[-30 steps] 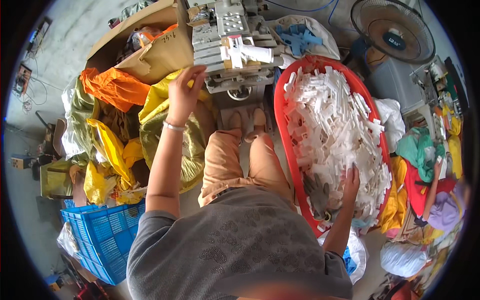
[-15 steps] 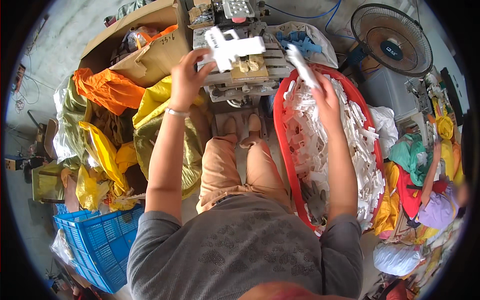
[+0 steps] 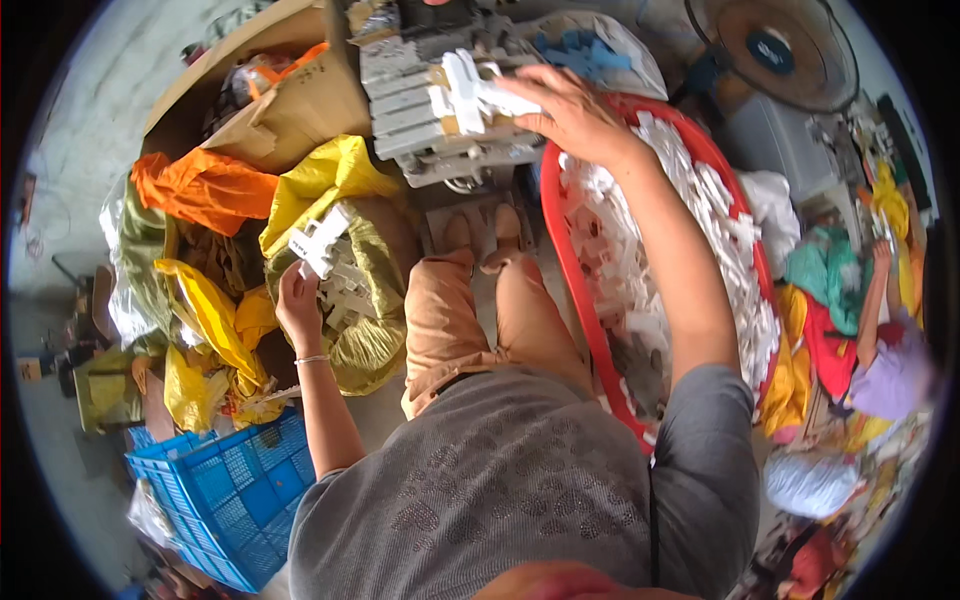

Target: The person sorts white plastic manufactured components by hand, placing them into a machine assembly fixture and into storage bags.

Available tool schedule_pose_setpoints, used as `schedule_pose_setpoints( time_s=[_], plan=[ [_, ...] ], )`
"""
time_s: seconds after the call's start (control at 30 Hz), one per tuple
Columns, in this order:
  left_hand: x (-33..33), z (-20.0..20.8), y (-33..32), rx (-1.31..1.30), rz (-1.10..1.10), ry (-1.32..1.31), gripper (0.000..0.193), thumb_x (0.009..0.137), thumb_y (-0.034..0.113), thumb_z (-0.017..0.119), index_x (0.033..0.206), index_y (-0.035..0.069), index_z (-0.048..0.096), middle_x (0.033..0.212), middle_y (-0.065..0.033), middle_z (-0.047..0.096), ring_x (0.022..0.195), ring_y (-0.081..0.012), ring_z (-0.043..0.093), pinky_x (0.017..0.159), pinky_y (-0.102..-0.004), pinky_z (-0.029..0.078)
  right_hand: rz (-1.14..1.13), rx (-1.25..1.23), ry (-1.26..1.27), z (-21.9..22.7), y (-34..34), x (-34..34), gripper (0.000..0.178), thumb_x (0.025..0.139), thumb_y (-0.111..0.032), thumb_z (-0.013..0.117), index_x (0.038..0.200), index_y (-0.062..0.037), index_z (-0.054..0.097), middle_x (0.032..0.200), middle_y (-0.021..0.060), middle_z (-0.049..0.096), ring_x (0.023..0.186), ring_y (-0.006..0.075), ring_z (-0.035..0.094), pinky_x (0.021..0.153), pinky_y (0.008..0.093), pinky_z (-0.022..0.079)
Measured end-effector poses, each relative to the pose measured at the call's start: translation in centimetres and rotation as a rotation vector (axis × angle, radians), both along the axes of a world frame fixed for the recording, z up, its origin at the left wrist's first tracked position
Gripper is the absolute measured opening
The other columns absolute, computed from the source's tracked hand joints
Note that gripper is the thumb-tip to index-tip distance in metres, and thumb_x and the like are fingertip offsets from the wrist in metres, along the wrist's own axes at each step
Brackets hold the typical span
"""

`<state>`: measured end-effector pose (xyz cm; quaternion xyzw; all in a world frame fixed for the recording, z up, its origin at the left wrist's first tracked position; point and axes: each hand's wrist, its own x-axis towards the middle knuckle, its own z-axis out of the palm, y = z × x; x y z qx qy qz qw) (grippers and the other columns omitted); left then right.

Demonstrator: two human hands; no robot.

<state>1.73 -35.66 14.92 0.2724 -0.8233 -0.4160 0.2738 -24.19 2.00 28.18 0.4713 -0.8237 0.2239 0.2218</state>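
Note:
My left hand (image 3: 297, 298) is at the left, above an olive woven sack (image 3: 372, 345) that holds several white plastic parts. Its fingers are pinched at the lower edge of a white plastic part (image 3: 322, 240) with dark marking. At the metal machine bed (image 3: 405, 110) ahead, my right hand (image 3: 575, 115) grips another white plastic part (image 3: 465, 92) by its right end, thumb below and fingers above. That part lies over the small fixture on the bed, which it mostly hides.
A red tub (image 3: 556, 235) heaped with white parts stands at my right, a dark glove inside it. Left are a cardboard box (image 3: 300, 120), orange and yellow sacks and a blue crate (image 3: 225, 490). A fan (image 3: 770, 50) stands far right; another person (image 3: 890, 370) sits beyond the tub.
My left hand has swung down and left from the machine to the sack with its marked part. My right hand has brought its white part from over the tub onto the machine's fixture.

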Motion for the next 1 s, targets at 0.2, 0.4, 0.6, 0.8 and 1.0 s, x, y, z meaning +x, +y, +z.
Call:
schedule_pose_setpoints(
  time_s=[0.2,0.4,0.6,0.8,1.0],
  plan=[
    [2.5,-4.5,-2.0,-0.06,-0.037,-0.116,0.033,0.088,0.016,0.06,0.119,0.003,0.058,0.113,-0.01,0.063,0.098,-0.0185,0.06,0.084,-0.0296,0.047,-0.184,-0.148,-0.248,-4.1,11.9,3.0,0.031,0.09,-0.017,0.056,0.118,-0.0044,0.056,0.114,0.0115,0.058,0.105,0.0227,0.056,0.088,0.0316,0.044],
    [4.2,-11.2,-6.5,0.036,-0.294,-0.163,0.025,0.09,0.014,0.056,0.11,0.0,0.061,0.106,-0.0085,0.065,0.094,-0.0178,0.063,0.079,-0.0287,0.051,-0.847,0.051,-0.7,-16.3,29.3,11.6,0.022,0.088,-0.019,0.057,0.107,-0.0091,0.062,0.103,0.0124,0.064,0.087,0.0266,0.063,0.081,0.0349,0.048],
    [0.0,-8.6,0.7,0.134,-0.347,-0.249,0.023,0.091,0.013,0.054,0.106,-0.003,0.063,0.101,-0.0102,0.066,0.085,-0.0157,0.065,0.073,-0.0273,0.053,-1.012,0.463,-0.215,-21.7,29.9,15.9,0.039,0.081,-0.012,0.059,0.119,-0.0196,0.055,0.123,0.0013,0.053,0.106,0.0248,0.054,0.087,0.038,0.047],
    [-1.9,-5.9,4.8,-0.094,-0.548,-0.16,0.023,0.09,0.014,0.056,0.105,-0.002,0.063,0.097,-0.011,0.067,0.086,-0.0169,0.065,0.074,-0.0279,0.053,-1.398,0.359,-0.635,-20.5,30.1,14.5,0.06,0.078,-0.019,0.063,0.133,-0.0153,0.04,0.137,0.0032,0.042,0.116,0.0266,0.047,0.092,0.0395,0.044],
    [-0.5,-6.0,5.1,-0.081,-0.53,-0.264,0.017,0.09,0.013,0.056,0.1,0.002,0.065,0.084,-0.0086,0.068,0.077,-0.0147,0.067,0.067,-0.0267,0.052,-0.939,0.442,-0.265,-24.0,32.7,9.5,0.047,0.078,-0.015,0.061,0.124,-0.016,0.051,0.136,0.0026,0.042,0.115,0.0267,0.048,0.094,0.0427,0.043]
  ],
)
